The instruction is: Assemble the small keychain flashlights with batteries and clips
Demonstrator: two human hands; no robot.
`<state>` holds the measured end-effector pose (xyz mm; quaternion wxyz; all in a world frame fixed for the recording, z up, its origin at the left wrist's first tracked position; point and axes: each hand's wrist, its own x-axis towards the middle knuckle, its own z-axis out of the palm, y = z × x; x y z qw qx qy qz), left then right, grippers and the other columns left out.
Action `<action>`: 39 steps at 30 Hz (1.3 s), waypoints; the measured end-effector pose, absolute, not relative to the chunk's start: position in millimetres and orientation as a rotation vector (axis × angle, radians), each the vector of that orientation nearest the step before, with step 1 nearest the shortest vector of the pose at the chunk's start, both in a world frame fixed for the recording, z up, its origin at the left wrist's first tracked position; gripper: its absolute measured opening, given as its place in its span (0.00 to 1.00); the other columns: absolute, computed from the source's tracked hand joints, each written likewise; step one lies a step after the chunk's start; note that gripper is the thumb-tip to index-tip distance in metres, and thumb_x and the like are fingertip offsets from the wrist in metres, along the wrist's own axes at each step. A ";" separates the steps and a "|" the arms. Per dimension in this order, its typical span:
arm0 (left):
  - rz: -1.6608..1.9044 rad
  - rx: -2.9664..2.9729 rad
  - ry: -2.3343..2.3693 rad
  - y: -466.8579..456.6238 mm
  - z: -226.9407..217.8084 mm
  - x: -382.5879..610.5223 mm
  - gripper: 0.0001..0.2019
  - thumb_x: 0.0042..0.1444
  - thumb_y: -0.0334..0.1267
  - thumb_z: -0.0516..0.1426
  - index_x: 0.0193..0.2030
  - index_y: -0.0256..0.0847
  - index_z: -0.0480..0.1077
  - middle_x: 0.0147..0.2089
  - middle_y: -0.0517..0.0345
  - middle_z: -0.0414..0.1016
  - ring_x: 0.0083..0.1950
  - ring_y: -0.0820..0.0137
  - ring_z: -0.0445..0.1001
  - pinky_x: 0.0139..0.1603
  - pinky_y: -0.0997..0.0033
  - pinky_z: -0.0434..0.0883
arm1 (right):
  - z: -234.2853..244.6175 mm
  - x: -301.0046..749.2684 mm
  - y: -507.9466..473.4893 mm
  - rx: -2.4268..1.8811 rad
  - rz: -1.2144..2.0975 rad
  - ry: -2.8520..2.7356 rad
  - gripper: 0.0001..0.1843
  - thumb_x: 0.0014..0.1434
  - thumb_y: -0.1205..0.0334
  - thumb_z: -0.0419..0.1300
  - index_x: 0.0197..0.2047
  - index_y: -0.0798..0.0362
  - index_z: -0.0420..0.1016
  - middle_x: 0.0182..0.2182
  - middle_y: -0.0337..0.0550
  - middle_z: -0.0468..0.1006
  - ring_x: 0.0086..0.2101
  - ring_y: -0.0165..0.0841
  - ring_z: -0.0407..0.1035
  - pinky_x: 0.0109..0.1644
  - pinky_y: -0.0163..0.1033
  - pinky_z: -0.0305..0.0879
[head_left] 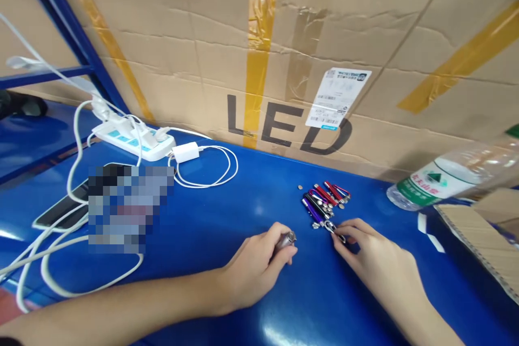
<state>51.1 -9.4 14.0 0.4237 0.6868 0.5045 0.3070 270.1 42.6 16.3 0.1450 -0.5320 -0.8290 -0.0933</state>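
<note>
My left hand (259, 265) is closed around a small grey metal tube (287, 240), whose open-looking round end points away from me. With thumb and fingertips, my right hand (377, 254) pinches a silver carabiner clip (339, 236) at the near edge of a small pile. In that pile lie slim keychain flashlights: red ones (325, 194) at the back, a black one (315, 203) in the middle and a purple one (311, 211) nearer me. Small silver button cells (341, 206) are scattered among them, and a lone button cell (300, 187) lies off to the left.
Behind the blue table (211, 211) stands a big cardboard box (182, 65) marked LED. A power strip (133, 138), a white charger (185, 152), cables and a phone (65, 208) occupy the left. A water bottle (441, 178) and a cardboard piece (482, 243) lie right.
</note>
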 end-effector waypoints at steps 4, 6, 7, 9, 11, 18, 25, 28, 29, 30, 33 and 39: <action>0.794 1.668 1.286 -11.0 13.5 49.2 0.04 0.63 0.38 0.43 0.39 0.42 0.56 0.32 0.61 0.71 0.30 0.72 0.68 0.36 0.71 0.64 | 19.0 264.6 36.6 -1.533 -0.254 -2.345 0.10 0.53 0.59 0.56 0.23 0.49 0.74 0.31 0.36 0.78 0.20 0.29 0.72 0.12 0.28 0.56; 0.821 1.648 1.287 -11.5 13.2 48.8 0.04 0.63 0.37 0.42 0.38 0.42 0.54 0.32 0.61 0.70 0.30 0.72 0.67 0.36 0.70 0.64 | 22.5 262.7 33.8 -1.512 -0.289 -2.314 0.08 0.53 0.58 0.57 0.25 0.49 0.74 0.28 0.36 0.78 0.18 0.29 0.71 0.11 0.29 0.56; 0.830 1.637 1.291 -11.4 12.9 48.8 0.05 0.63 0.38 0.42 0.37 0.43 0.54 0.31 0.61 0.69 0.29 0.72 0.67 0.36 0.70 0.64 | 24.5 261.3 32.2 -1.486 -0.300 -2.297 0.08 0.54 0.57 0.57 0.27 0.49 0.74 0.26 0.37 0.78 0.18 0.30 0.71 0.11 0.30 0.57; 0.847 1.620 1.292 -10.9 11.6 49.2 0.05 0.63 0.39 0.44 0.36 0.43 0.53 0.31 0.61 0.68 0.29 0.72 0.66 0.34 0.70 0.64 | 28.0 256.4 27.9 -1.348 -0.267 -2.297 0.08 0.56 0.57 0.56 0.31 0.50 0.74 0.25 0.39 0.78 0.21 0.31 0.73 0.16 0.30 0.62; 0.878 1.609 1.279 -9.9 8.8 50.0 0.06 0.61 0.40 0.48 0.36 0.43 0.53 0.32 0.62 0.68 0.29 0.73 0.66 0.32 0.71 0.64 | 29.8 248.6 22.3 -1.082 -0.130 -2.361 0.07 0.57 0.60 0.55 0.33 0.51 0.73 0.28 0.41 0.79 0.26 0.31 0.74 0.25 0.31 0.69; 0.895 1.660 1.276 -6.3 -1.6 51.2 0.03 0.61 0.36 0.47 0.38 0.44 0.52 0.29 0.65 0.65 0.28 0.73 0.66 0.32 0.72 0.64 | 22.0 230.0 11.1 -0.716 0.257 -2.390 0.05 0.57 0.68 0.56 0.37 0.53 0.72 0.31 0.40 0.79 0.30 0.28 0.74 0.31 0.30 0.71; 0.883 1.654 1.248 -7.3 -1.2 51.2 0.03 0.61 0.36 0.47 0.38 0.44 0.52 0.28 0.64 0.67 0.29 0.72 0.69 0.33 0.71 0.66 | 15.6 235.9 12.5 -0.735 0.224 -2.420 0.14 0.59 0.68 0.54 0.49 0.55 0.70 0.36 0.45 0.79 0.33 0.30 0.74 0.34 0.33 0.73; 0.904 1.662 1.234 -7.3 -1.1 51.4 0.04 0.60 0.36 0.48 0.37 0.44 0.52 0.28 0.65 0.66 0.28 0.73 0.69 0.31 0.73 0.66 | 13.6 234.7 11.9 -0.763 0.263 -2.447 0.14 0.60 0.66 0.53 0.49 0.54 0.70 0.35 0.45 0.78 0.32 0.30 0.74 0.32 0.34 0.73; 0.912 1.659 1.231 -7.1 -0.6 51.5 0.04 0.60 0.36 0.48 0.37 0.43 0.52 0.27 0.65 0.66 0.28 0.73 0.69 0.31 0.73 0.66 | 13.0 234.4 11.8 -0.779 0.283 -2.447 0.14 0.60 0.66 0.53 0.49 0.54 0.71 0.35 0.45 0.78 0.31 0.30 0.73 0.32 0.33 0.72; 0.921 1.652 1.231 -6.9 0.2 51.7 0.04 0.60 0.36 0.48 0.36 0.43 0.52 0.26 0.66 0.65 0.28 0.73 0.69 0.30 0.74 0.66 | 12.4 234.4 11.9 -0.798 0.296 -2.443 0.14 0.60 0.65 0.52 0.49 0.54 0.71 0.34 0.45 0.78 0.31 0.29 0.73 0.32 0.33 0.72; 0.934 1.625 1.238 -6.2 3.3 52.4 0.05 0.61 0.37 0.47 0.35 0.43 0.52 0.25 0.67 0.65 0.28 0.74 0.69 0.31 0.74 0.66 | 11.1 236.0 12.9 -0.851 0.271 -2.429 0.15 0.61 0.65 0.52 0.50 0.55 0.71 0.35 0.44 0.77 0.31 0.28 0.73 0.32 0.32 0.71; 0.917 1.675 1.287 -4.8 3.3 54.6 0.05 0.59 0.36 0.50 0.37 0.43 0.54 0.28 0.65 0.68 0.27 0.74 0.69 0.29 0.75 0.65 | 10.2 238.9 13.0 -0.857 0.253 -2.418 0.17 0.62 0.67 0.51 0.54 0.57 0.68 0.37 0.45 0.77 0.33 0.27 0.72 0.36 0.32 0.71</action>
